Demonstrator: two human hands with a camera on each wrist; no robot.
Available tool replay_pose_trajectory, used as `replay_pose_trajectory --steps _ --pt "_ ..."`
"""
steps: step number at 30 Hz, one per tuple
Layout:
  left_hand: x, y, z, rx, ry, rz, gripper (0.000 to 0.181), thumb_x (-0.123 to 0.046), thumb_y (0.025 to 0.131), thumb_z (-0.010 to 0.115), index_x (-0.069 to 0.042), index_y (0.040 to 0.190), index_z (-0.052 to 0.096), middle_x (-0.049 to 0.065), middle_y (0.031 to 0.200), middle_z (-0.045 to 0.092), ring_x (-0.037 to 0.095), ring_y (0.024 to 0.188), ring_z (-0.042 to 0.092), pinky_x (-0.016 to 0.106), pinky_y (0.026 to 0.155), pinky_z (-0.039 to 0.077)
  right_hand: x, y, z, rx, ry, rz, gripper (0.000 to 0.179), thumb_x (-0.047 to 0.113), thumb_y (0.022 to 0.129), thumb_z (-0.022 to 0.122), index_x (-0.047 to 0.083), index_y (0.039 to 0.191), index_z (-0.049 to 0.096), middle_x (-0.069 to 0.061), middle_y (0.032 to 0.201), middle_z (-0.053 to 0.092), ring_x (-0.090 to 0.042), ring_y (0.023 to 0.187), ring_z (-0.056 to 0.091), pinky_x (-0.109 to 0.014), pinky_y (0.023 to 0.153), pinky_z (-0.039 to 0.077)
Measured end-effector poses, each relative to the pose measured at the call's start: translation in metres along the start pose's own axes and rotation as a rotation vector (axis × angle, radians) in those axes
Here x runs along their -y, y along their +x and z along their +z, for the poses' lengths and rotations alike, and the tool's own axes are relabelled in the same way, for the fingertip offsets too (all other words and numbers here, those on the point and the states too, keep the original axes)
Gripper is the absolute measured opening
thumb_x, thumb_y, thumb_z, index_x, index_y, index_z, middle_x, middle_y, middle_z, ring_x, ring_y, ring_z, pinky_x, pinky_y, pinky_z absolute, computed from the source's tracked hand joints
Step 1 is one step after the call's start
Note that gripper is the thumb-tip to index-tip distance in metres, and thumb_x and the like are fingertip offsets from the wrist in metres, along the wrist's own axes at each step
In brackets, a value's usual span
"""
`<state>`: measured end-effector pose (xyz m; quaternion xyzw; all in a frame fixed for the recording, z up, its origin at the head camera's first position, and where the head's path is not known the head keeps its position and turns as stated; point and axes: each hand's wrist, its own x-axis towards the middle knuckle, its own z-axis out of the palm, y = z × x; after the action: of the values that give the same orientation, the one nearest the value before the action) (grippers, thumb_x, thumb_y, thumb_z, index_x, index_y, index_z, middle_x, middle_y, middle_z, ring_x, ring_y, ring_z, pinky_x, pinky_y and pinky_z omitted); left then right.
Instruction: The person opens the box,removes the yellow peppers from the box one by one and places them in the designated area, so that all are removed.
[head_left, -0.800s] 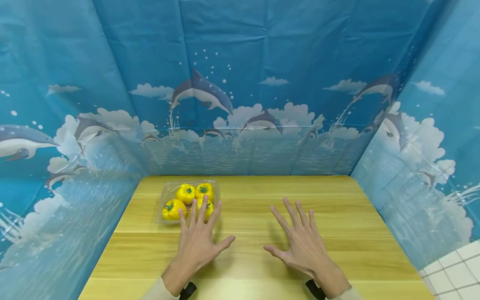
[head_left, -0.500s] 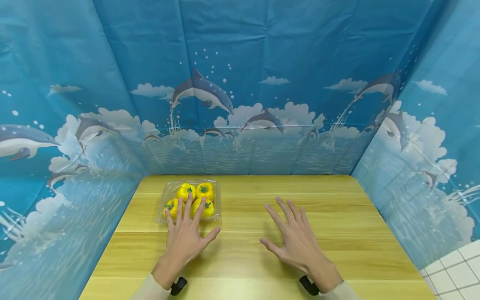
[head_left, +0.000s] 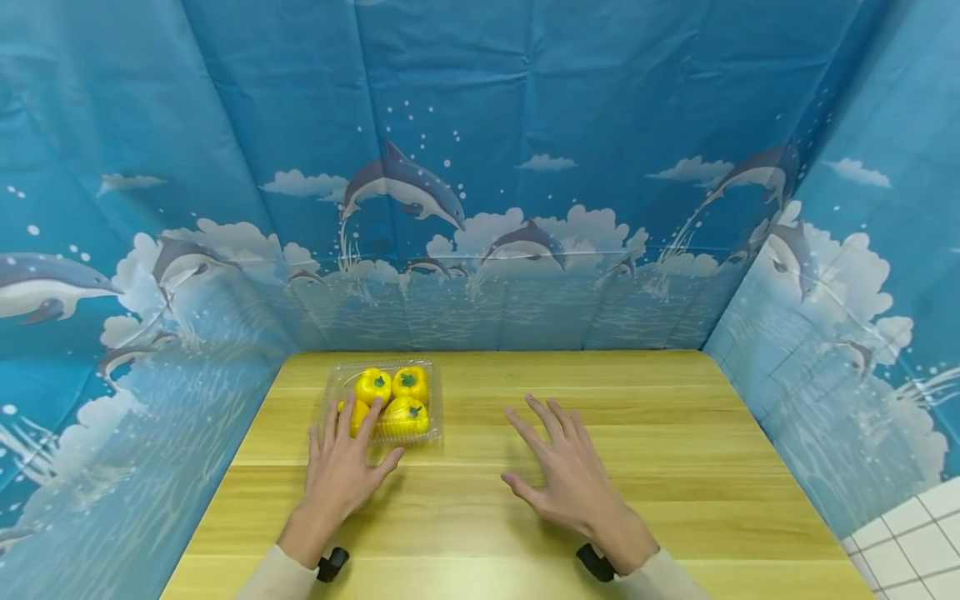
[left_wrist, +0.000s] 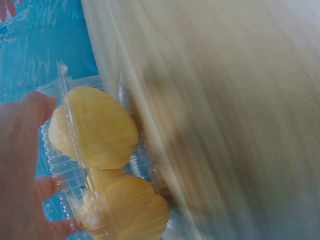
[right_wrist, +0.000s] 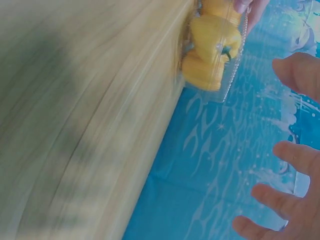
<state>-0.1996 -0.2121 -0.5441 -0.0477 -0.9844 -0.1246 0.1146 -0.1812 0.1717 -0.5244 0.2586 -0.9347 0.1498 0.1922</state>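
Left hand (head_left: 337, 479) with fingers spread, tips over the near left corner of a clear plastic box (head_left: 339, 379) in the head view, thumb out to the right. Cannot tell whether touching the plastic or just above it; no pinch made out in the blurred left wrist view. Right hand (head_left: 566, 479) likewise spread, back upward over the table (head_left: 487, 517), well apart from the box and holding nothing.

Box set down on the left part of the table, towards the back edge (on the left hand's own side, hence probably so much closer to that hand than to the other). Inside, four yellow peppers (head_left: 410, 383), two behind and two in front, the front left one partly hidden by fingers. Packed close together, two by two; likely kept from rolling by the box walls. Cannot tell for certain whether lidded or open on top.

Wide finger spacing at the left judged better suited to the breadth of the box than to any single pepper.

At both wrists, black straps (head_left: 332, 565), just beyond the pale sleeves (head_left: 281, 575) and so not covered by cloth.

Around the back and sides, a blue dolphin sheet (head_left: 487, 125), probably hung as a screen. At lower right, beyond the sheet, white tiles (head_left: 911, 542).
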Motion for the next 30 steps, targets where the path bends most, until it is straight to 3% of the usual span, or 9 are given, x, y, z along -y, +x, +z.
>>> replay_pose_trajectory --steps 16,30 --pt "-0.001 -0.004 0.002 -0.044 0.02 0.041 0.088 -0.062 0.108 0.078 -0.027 0.182 0.045 0.027 0.188 0.037 0.063 0.173 0.034 0.093 0.13 0.031 0.024 0.024 0.015 0.084 0.066 -0.039 0.083 0.053 0.107 0.084 0.032 0.179 0.048 -0.014 0.189 0.04 -0.053 0.166 0.049 -0.077 0.124 0.053" --pt "-0.011 -0.008 0.004 -0.07 0.046 0.078 0.082 -0.062 0.107 0.079 -0.031 0.178 0.052 0.025 0.183 0.047 0.06 0.167 0.044 0.089 0.122 0.046 0.048 0.046 0.047 0.133 0.114 -0.112 0.077 0.043 0.109 0.084 0.029 0.177 0.051 -0.017 0.187 0.043 -0.054 0.164 0.051 -0.076 0.123 0.055"
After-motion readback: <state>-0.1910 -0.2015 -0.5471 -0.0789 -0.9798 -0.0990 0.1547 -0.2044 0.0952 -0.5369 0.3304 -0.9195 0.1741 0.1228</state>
